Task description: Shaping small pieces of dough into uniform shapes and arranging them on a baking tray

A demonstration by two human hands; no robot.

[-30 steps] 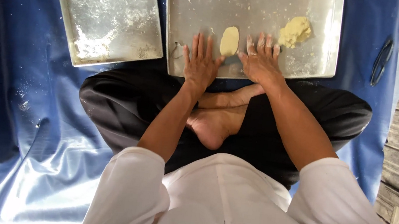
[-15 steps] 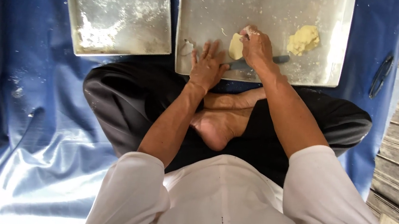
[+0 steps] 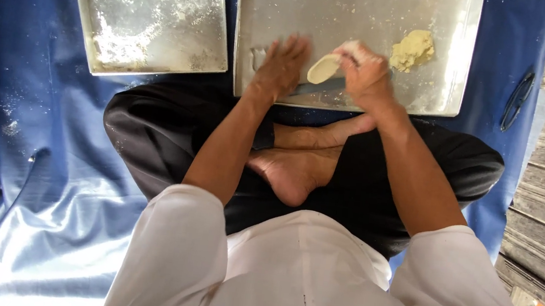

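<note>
Now the right hand (image 3: 367, 75) pinches the dough (image 3: 324, 68) to lift it; the left hand (image 3: 282, 65) lies spread, steadying the tray (image 3: 371, 7).

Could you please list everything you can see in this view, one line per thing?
Large metal tray: one, silver, floured, directly ahead of the person.
Smaller metal tray: one, silver, floured, to the left of the large tray.
Dough piece: one, pale, oval, lifted off the large tray at the right hand's fingertips.
Dough lump: one, yellowish, on the large tray to the right.
Flat blade: one, grey, lying on the large tray between the hands.
Cloth: one, blue, spread under the trays and the person.
Dark looped tool: one, on the cloth's right edge.
Left hand: flat on the large tray.
Right hand: pinching the dough piece.
</note>
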